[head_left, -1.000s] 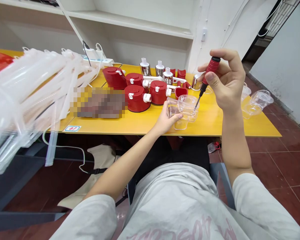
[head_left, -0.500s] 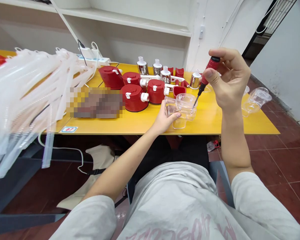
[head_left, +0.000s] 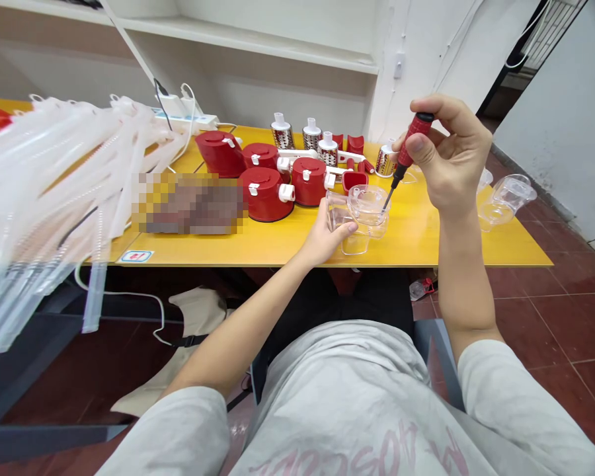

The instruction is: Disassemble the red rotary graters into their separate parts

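Right hand (head_left: 449,162) has edged slightly left since half a second ago. Little else has changed, and the view has held almost steady.

- Right hand: I have the fingers curled round the red handle of the screwdriver (head_left: 407,151), thumb pressed on its side, forefinger over the cap. Firm grip, raised above the table (head_left: 277,248).
- Screwdriver: tilted, handle up and to the right, black shaft running down-left. The tip sits at the right rim of the clear housing (head_left: 364,215); I cannot tell whether it is seated on a screw.
- Left hand (head_left: 327,239): half closed on the housing's left side, thumb on the near wall. The other fingers are hidden behind it.
- Clear housing: on the near part of the table, close to the front edge, between my two hands.
- Behind it: red bodies (head_left: 265,193) in a cluster, with metal drums (head_left: 282,134) standing upright just beyond.
- Far right of the table: more clear parts (head_left: 508,198), well apart from the housing.
- Left: a sheaf of plastic bags (head_left: 54,178) overhangs the table end, with a power strip (head_left: 183,118) behind it.
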`<state>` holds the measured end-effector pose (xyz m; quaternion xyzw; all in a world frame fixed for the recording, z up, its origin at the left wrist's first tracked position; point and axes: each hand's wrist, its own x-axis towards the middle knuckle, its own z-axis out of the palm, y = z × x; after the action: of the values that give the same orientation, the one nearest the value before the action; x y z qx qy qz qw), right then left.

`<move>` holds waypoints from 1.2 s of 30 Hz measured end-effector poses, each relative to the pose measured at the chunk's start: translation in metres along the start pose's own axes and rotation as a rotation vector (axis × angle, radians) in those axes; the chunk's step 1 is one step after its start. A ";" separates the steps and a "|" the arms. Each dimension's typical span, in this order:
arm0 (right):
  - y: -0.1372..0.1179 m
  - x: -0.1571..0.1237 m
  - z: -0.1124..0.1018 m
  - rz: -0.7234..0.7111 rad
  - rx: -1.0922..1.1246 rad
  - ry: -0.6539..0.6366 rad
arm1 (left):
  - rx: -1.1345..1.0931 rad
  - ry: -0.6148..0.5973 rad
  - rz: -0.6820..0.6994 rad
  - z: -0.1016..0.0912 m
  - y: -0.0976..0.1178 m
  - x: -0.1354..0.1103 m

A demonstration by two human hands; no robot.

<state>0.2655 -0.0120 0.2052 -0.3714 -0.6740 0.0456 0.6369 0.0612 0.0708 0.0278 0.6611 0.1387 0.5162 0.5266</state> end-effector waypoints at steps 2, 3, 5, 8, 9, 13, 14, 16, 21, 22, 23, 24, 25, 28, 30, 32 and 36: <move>0.002 0.001 0.000 -0.012 0.024 0.002 | 0.000 -0.008 -0.009 -0.001 0.000 0.000; 0.004 0.002 0.000 -0.016 0.031 -0.004 | -0.004 -0.014 -0.016 -0.001 -0.001 0.000; 0.008 0.003 0.000 -0.021 0.041 -0.023 | -0.015 -0.022 -0.030 -0.002 -0.003 -0.001; 0.017 0.004 -0.001 -0.040 0.097 -0.047 | -0.029 -0.025 -0.055 -0.003 -0.005 0.000; 0.020 0.005 -0.001 -0.045 0.122 -0.052 | -0.036 -0.026 -0.062 -0.004 -0.006 0.000; 0.030 0.006 -0.001 -0.050 0.174 -0.062 | -0.038 -0.023 -0.058 -0.002 -0.005 0.000; 0.032 0.006 -0.001 -0.057 0.180 -0.062 | -0.030 -0.017 -0.047 -0.002 -0.004 0.000; 0.033 0.004 -0.001 -0.076 0.195 -0.053 | -0.010 -0.005 -0.023 0.000 -0.001 0.000; 0.033 -0.015 -0.001 -0.112 0.133 0.047 | 0.012 0.001 -0.034 0.001 0.002 0.000; 0.033 -0.020 -0.001 -0.105 0.113 0.062 | 0.010 0.000 -0.032 0.000 0.002 0.000; 0.032 -0.025 -0.001 -0.097 0.099 0.072 | 0.010 -0.001 -0.027 0.000 0.002 0.000; 0.030 -0.029 -0.001 -0.092 0.092 0.077 | 0.011 -0.004 -0.019 0.000 0.002 -0.001; 0.027 -0.033 0.000 -0.097 0.085 0.086 | 0.014 -0.008 -0.012 0.000 0.003 -0.003; 0.011 -0.046 0.004 -0.132 0.017 0.110 | 0.025 -0.019 0.011 0.000 0.007 -0.007; -0.003 -0.056 0.007 -0.129 -0.030 0.127 | 0.019 -0.015 0.023 0.000 0.010 -0.010; -0.016 -0.065 0.008 -0.095 -0.033 0.147 | 0.006 -0.017 0.025 0.000 0.011 -0.011; -0.027 -0.075 0.011 -0.026 0.041 0.152 | -0.029 -0.052 -0.013 0.001 0.008 -0.011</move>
<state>0.2372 -0.0691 0.1562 -0.3519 -0.6274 0.0226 0.6943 0.0542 0.0592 0.0282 0.6657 0.1217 0.4973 0.5429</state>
